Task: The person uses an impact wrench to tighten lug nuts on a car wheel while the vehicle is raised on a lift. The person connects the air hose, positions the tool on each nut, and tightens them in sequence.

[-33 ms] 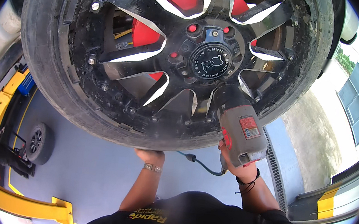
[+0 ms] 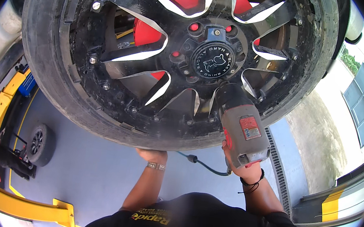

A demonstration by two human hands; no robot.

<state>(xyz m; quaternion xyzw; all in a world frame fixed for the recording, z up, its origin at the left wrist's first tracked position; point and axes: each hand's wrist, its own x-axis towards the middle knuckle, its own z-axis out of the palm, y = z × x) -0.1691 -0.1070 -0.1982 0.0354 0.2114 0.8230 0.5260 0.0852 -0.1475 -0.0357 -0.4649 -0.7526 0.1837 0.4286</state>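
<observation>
A large black wheel with its tire fills the upper view, its spokes edged in silver around a round centre cap. My right hand is wrapped round the handle of a grey and red impact wrench. The wrench's dark nose reaches into the wheel hub just below the cap; its tip is hidden there. From below, my left hand touches the bottom of the tire, its fingers out of sight behind the rubber. Red lug nuts show in some of the hub's holes.
A blue-green air hose runs from behind the tire to the wrench handle. Yellow lift arms curve along the left, near another wheel by the grey floor. To the right lies a floor drain grate.
</observation>
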